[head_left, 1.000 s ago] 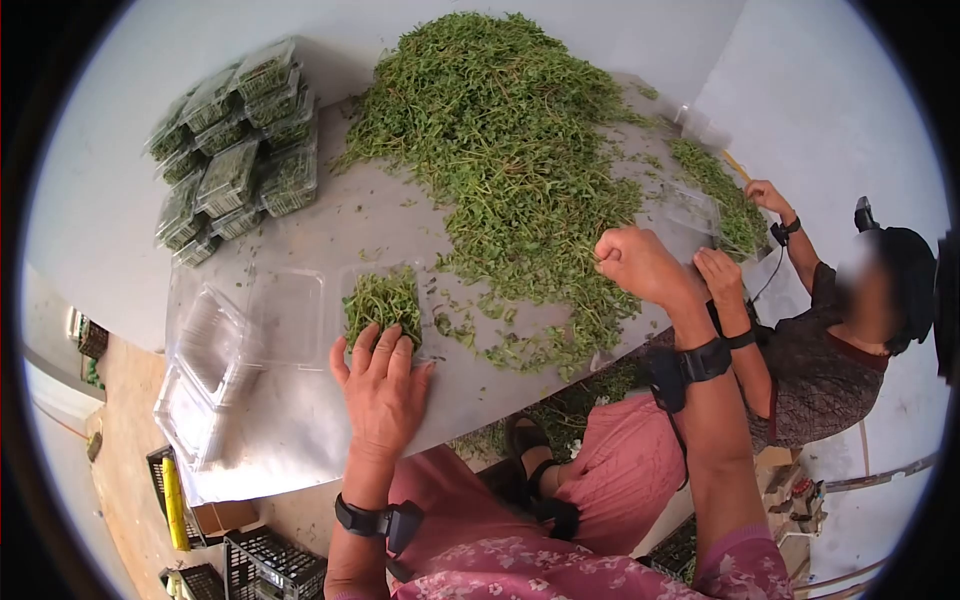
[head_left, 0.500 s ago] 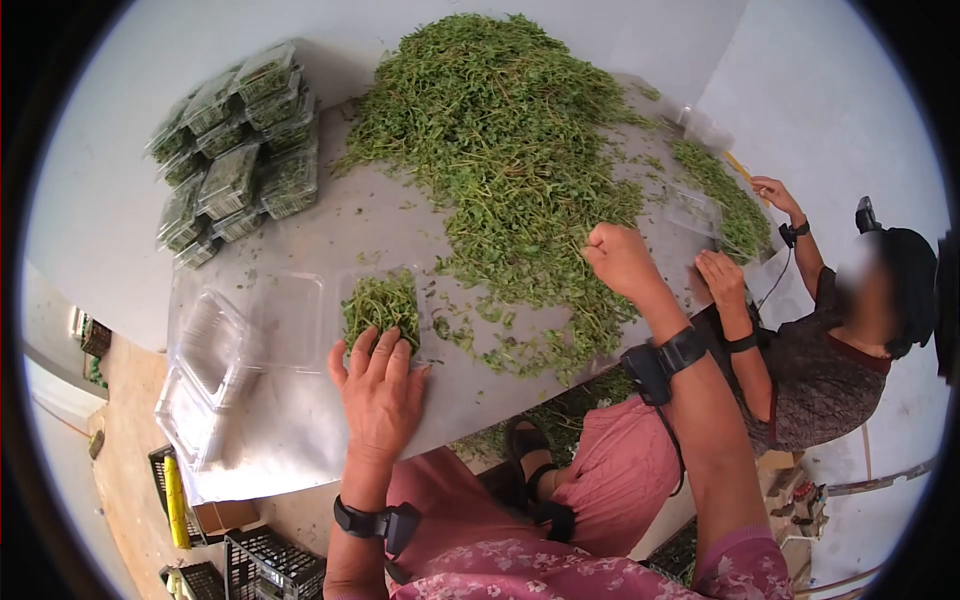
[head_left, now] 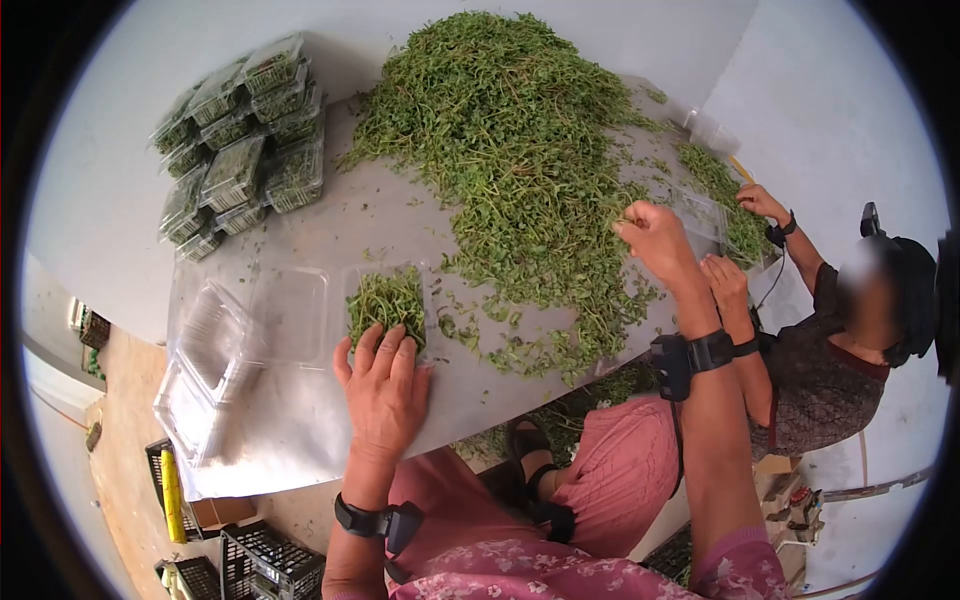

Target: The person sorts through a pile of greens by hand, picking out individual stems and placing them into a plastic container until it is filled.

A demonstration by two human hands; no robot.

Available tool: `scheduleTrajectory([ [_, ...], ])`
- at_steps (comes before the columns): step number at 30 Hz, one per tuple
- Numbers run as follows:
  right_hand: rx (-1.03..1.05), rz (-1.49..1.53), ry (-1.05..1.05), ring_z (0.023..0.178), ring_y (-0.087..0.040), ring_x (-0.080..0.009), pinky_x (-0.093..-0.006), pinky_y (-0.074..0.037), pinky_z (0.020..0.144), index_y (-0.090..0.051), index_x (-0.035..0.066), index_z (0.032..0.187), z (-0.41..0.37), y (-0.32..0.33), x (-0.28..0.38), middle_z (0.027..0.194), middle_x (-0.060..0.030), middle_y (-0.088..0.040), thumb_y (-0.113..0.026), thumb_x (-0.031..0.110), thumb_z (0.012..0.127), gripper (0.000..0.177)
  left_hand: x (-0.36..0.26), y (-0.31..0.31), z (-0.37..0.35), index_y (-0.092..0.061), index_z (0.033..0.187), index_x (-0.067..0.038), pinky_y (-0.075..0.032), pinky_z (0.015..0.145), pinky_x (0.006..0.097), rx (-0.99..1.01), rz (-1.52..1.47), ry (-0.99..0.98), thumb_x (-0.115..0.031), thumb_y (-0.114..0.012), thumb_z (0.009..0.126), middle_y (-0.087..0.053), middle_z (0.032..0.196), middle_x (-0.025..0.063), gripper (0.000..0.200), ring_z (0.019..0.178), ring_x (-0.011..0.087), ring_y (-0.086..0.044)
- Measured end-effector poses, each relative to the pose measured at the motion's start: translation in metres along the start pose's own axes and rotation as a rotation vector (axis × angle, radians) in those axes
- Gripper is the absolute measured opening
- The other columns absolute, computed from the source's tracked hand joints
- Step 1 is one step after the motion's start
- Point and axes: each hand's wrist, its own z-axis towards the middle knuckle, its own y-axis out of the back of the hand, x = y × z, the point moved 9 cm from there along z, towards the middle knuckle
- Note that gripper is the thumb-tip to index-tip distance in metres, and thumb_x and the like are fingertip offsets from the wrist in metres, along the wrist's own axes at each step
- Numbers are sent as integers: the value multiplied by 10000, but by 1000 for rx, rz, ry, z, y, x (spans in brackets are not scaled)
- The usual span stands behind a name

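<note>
My left hand [head_left: 385,385] lies with its fingers stretched over leafy green stems [head_left: 388,300] that fill one half of an open clear plastic clamshell box [head_left: 425,300]. Its fingertips touch the greens at the near side. Above the right edge of a large heap of the same greens [head_left: 500,130], my right hand [head_left: 657,240] is closed, thumb and fingers pressed together. Whatever is in that pinch is too small to make out against the leaves behind. The box's clear lid half [head_left: 290,315] lies flat to the left.
Filled clear boxes [head_left: 235,170] stand stacked at the back left. Nested clear boxes [head_left: 210,350] sit at the table's left edge. At the right, a co-worker [head_left: 820,370] has hands near another pile of greens [head_left: 725,190]. Black crates [head_left: 270,560] are on the floor.
My right hand has moved right and slightly up, along the heap's right edge. My left hand stays on the greens in the box. The co-worker's raised hand has shifted slightly lower.
</note>
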Motion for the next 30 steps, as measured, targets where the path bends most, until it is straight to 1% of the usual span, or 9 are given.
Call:
scheduleTrajectory([
  [2, -37, -211, 94, 563, -461, -154, -366, -413, 550, -466, 9, 762, 0, 3, 3, 613, -93, -440, -696, 123, 832, 267, 0, 0, 0, -625, 1078, -34, -272, 1058, 501, -1, 3, 0, -162, -717, 740, -616, 1193, 78, 373, 1180, 297, -509],
  [5, -45, -311, 130, 586, -502, -222, -389, -428, 584, -474, 4, 777, -2, -8, 5, 644, -127, -477, -694, 109, 833, 250, 0, 0, 0, -626, 1075, -35, -272, 1057, 501, 7, 4, 1, -161, -715, 741, -617, 1193, 78, 368, 1180, 298, -509],
  [8, -23, -241, 196, 644, -540, -304, -425, -444, 627, -512, -6, 826, -3, -20, 23, 704, -163, -517, -683, 96, 841, 200, 0, 1, 0, -627, 1071, -38, -273, 1057, 502, 7, 7, 9, -162, -713, 743, -618, 1195, 77, 361, 1179, 298, -509],
  [12, 32, -358, 303, 792, -576, -339, -468, -455, 694, -559, 32, 946, 0, -47, 25, 846, -150, -545, -628, 19, 849, 120, 1, -1, 0, -629, 1066, -42, -275, 1057, 501, -3, 11, 3, -162, -711, 743, -618, 1198, 76, 354, 1177, 298, -511],
  [17, 183, -443, 265, 888, -557, -326, -480, -425, 744, -589, 109, 1110, 5, -81, 4, 1052, -113, -516, -560, -105, 812, 368, 1, -1, 0, -630, 1064, -42, -276, 1058, 500, 2, 13, -2, -163, -715, 734, -618, 1200, 75, 362, 1181, 297, -510],
  [20, 182, -428, 310, 903, -546, -335, -475, -405, 716, -584, 123, 1155, 6, -84, 11, 1108, -105, -484, -564, -135, 789, 449, 1, -1, 0, -631, 1060, -40, -278, 1057, 502, 5, 9, 6, -161, -719, 726, -618, 1198, 77, 366, 1181, 298, -511],
  [26, 155, -351, 244, 901, -524, -335, -470, -399, 700, -576, 48, 1082, 10, -81, 2, 1062, -99, -481, -562, -105, 813, 309, 1, 2, -1, -632, 1029, -33, -295, 1047, 505, -31, -8, -11, -144, -718, 710, -624, 1174, 87, 349, 1170, 299, -517],
  [29, -31, -347, 387, 812, -594, -280, -420, -453, 659, -585, 28, 1032, 12, -57, 16, 928, -117, -551, -618, -4, 870, 169, 1, 6, -2, -628, 1012, -31, -305, 1041, 506, -55, -24, -26, -124, -712, 703, -626, 1158, 91, 334, 1159, 297, -523],
  [30, -11, -264, 262, 771, -601, -264, -419, -455, 645, -585, 20, 1030, 16, -51, 11, 906, -116, -570, -627, 19, 876, 160, 1, 7, -3, -627, 1007, -30, -309, 1040, 506, -65, -31, -32, -117, -710, 700, -627, 1153, 91, 329, 1155, 296, -525],
])
